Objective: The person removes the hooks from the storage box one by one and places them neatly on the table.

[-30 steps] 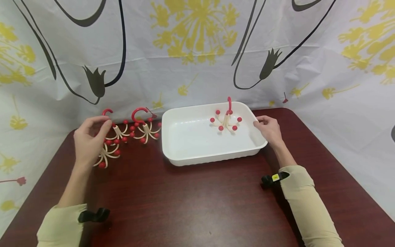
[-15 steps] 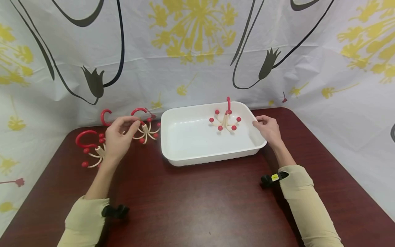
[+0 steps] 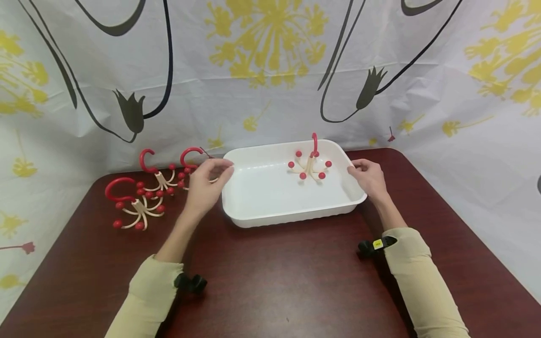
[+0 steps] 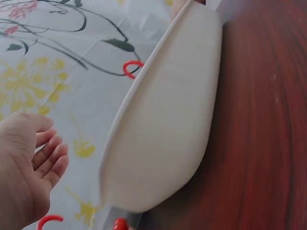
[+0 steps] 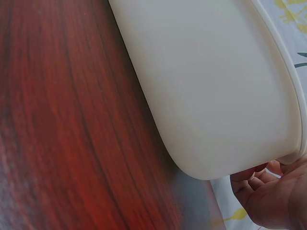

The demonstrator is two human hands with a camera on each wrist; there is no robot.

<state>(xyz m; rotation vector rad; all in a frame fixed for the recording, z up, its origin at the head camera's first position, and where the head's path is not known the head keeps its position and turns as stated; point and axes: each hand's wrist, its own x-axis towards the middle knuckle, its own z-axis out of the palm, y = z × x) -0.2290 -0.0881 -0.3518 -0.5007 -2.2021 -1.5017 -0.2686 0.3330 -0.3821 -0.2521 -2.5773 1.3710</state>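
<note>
Nothing's in the left hand [image 3: 208, 188]: fingers loosely bent, thumb apart, just beside the white tray's [image 3: 258, 188] left end and not touching it in the left wrist view. Left to right on the dark table [image 3: 270, 281]: front hanger [image 3: 139, 206], second hanger [image 3: 161, 180] just behind, then a third hanger [image 3: 190, 150] partly hidden by that hand. Hooks point up, probably handy for grabbing. Inside the tray, toward the right, stands a fourth hanger [image 3: 310, 165]. Right hand [image 3: 368, 178] pinches the tray's right rim, likely to steady it.
</note>
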